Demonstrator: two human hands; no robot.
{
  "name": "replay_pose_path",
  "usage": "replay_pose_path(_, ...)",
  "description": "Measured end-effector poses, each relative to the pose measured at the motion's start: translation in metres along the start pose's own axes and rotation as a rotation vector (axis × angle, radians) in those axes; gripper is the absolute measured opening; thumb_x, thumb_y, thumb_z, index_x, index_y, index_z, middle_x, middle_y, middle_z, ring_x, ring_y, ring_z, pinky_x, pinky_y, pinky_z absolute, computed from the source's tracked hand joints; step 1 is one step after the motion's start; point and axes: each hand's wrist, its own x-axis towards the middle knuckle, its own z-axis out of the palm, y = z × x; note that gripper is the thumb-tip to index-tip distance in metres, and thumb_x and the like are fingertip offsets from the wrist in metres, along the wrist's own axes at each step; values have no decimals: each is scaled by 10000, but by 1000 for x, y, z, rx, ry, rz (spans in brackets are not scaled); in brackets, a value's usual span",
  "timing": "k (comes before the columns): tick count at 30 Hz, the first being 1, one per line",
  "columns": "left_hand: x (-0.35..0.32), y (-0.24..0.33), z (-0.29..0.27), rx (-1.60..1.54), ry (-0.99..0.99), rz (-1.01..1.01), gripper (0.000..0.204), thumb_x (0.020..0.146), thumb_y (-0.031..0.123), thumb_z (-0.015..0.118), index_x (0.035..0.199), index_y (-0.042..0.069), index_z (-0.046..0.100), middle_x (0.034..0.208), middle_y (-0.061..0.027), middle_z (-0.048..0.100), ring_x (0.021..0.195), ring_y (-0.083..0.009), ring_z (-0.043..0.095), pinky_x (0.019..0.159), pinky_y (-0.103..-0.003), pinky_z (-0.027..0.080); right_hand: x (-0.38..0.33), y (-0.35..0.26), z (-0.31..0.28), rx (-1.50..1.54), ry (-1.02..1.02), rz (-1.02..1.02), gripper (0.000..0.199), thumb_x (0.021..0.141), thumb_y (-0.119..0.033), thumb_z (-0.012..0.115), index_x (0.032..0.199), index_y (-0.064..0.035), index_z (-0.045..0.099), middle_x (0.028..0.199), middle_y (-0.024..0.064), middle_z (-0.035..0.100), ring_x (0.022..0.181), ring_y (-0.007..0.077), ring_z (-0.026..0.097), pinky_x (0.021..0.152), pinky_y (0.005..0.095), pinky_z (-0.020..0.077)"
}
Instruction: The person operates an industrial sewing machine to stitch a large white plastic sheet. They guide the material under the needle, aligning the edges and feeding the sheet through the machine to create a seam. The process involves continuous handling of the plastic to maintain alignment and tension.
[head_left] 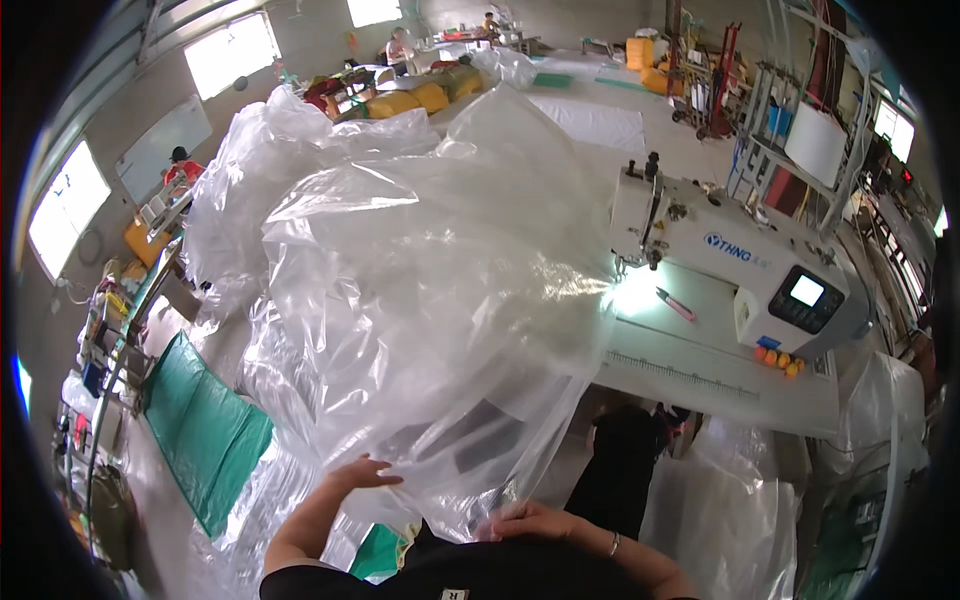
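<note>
Workshop floor lies pale and cluttered under a great heap of clear plastic sheeting (420, 260), which rises straight ahead of the person and billows away to the far left. Nearest, the left hand (362, 472) lies flat with fingers spread on the sheet's near edge, not visibly clamped; the right hand (535, 520) rests just beside it to the right, fingers curled into the film, though whether it pinches a fold I cannot tell. Both hands sit about equally near the bulk. To the right stands a white sewing machine (740, 260) on its pale table (700, 375). A green mat (205, 430) lies at left; far off, windows and seated workers.
</note>
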Motion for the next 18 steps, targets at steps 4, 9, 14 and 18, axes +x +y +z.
replay_pose_path(4,-17,-25,-34,-7,-42,82,793,849,676,508,1350,62,503,1308,-170,566,1207,-349,532,1042,-400,398,5,77,-40,-795,396,207,288,891,-315,590,879,-58,719,783,78,694,734,182,651,732,332,506)
replay_pose_path(9,-76,98,-80,-253,525,654,413,793,208,741,1133,25,594,1081,-167,648,1024,-333,616,906,-402,474,-27,78,-58,-529,484,159,421,835,-466,669,1007,-82,691,839,106,691,801,187,667,742,348,505)
replay_pose_path(14,-64,221,-107,139,1230,824,501,709,114,759,1161,43,555,1201,-125,566,1141,-340,533,939,-445,437,-8,50,-51,-113,811,-378,556,827,-312,740,1281,-70,529,974,100,691,802,160,650,733,272,502)
replay_pose_path(18,-35,269,-129,99,1263,915,322,724,81,737,1019,41,615,1068,-101,623,1006,-288,596,798,-398,491,-13,1,-24,-429,983,-200,309,876,-254,683,1058,-11,624,802,87,673,663,132,606,604,275,471)
